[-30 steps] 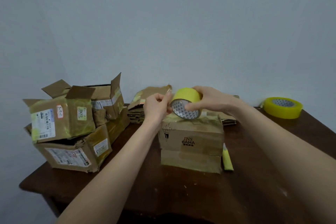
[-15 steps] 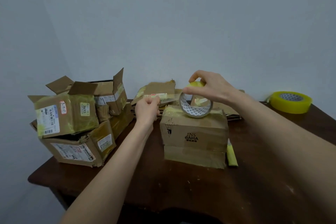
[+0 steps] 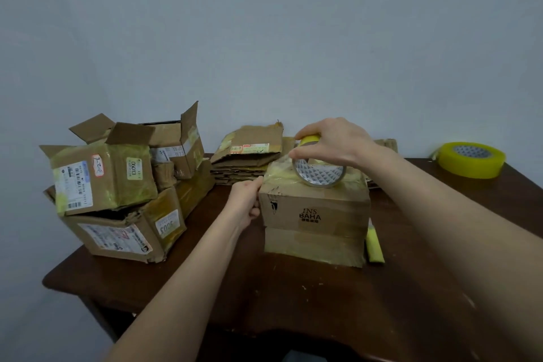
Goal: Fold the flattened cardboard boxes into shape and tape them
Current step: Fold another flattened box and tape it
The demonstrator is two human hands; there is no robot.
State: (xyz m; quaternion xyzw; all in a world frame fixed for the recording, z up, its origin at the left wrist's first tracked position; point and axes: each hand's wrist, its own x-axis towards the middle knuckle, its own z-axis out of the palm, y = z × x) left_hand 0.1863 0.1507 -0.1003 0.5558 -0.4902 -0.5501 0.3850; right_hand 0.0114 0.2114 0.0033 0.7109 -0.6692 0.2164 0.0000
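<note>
A folded cardboard box (image 3: 316, 214) printed "INS BAHA" stands mid-table, its top covered in yellowish tape. My right hand (image 3: 332, 142) grips a yellow tape roll (image 3: 318, 172) on edge over the box top, thumb and fingers round its rim. A clear strip of tape runs from the roll down to the box's upper left corner. There my left hand (image 3: 245, 204) presses against the left side of the box, fingers curled at the corner. A stack of flattened cardboard boxes (image 3: 249, 156) lies behind the box.
Several assembled boxes (image 3: 117, 191) are piled at the table's left. A second yellow tape roll (image 3: 470, 159) lies at the back right corner. A yellow object (image 3: 374, 245) lies against the box's right side. The dark wooden table (image 3: 293, 297) ends close in front; a wall stands behind.
My left hand has pulled the tape end away from the roll, down and left to the box's upper left corner. My right hand has tipped the roll onto its edge on the box top.
</note>
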